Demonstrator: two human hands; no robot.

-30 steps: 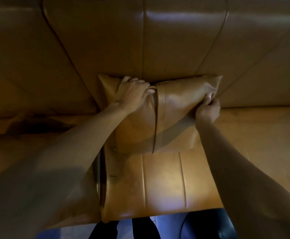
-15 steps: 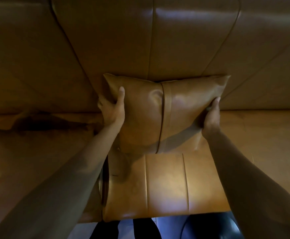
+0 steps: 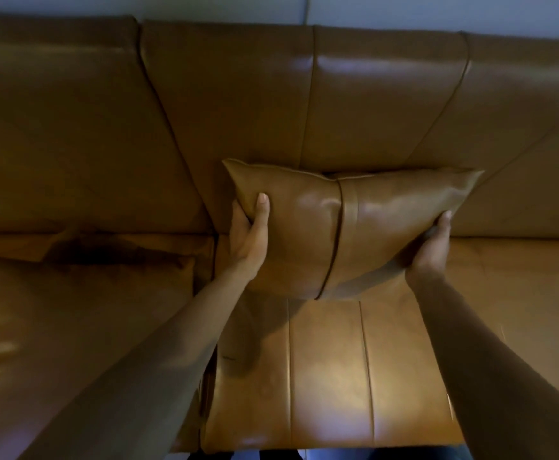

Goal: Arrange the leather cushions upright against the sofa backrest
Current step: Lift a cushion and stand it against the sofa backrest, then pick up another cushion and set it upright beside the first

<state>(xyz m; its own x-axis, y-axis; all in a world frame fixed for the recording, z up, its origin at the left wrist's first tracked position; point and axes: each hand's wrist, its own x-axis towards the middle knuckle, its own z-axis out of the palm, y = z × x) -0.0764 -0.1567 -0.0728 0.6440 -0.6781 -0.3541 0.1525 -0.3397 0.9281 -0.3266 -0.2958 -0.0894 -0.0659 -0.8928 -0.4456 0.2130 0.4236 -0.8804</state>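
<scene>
At the far left, the tan leather seat [image 3: 82, 327] of the sofa lies creased, with a dark fold near where it meets the tan leather panelled backrest [image 3: 238, 104]. Moving right, the left hand [image 3: 248, 240] grips the left edge of the square tan leather cushion [image 3: 347, 227] with a vertical centre seam: its thumb lies flat across the front face while its fingers wrap behind, out of view. The cushion stands roughly upright, its top edge in front of the lower backrest, its bottom edge over the rear of the stitched tan seat cushion [image 3: 327, 376]; whether it touches either one cannot be told. Further right, the right hand [image 3: 432, 250] cups the cushion's lower right edge, fingers curled around it. Above the backrest runs a pale grey wall [image 3: 404, 11].
</scene>
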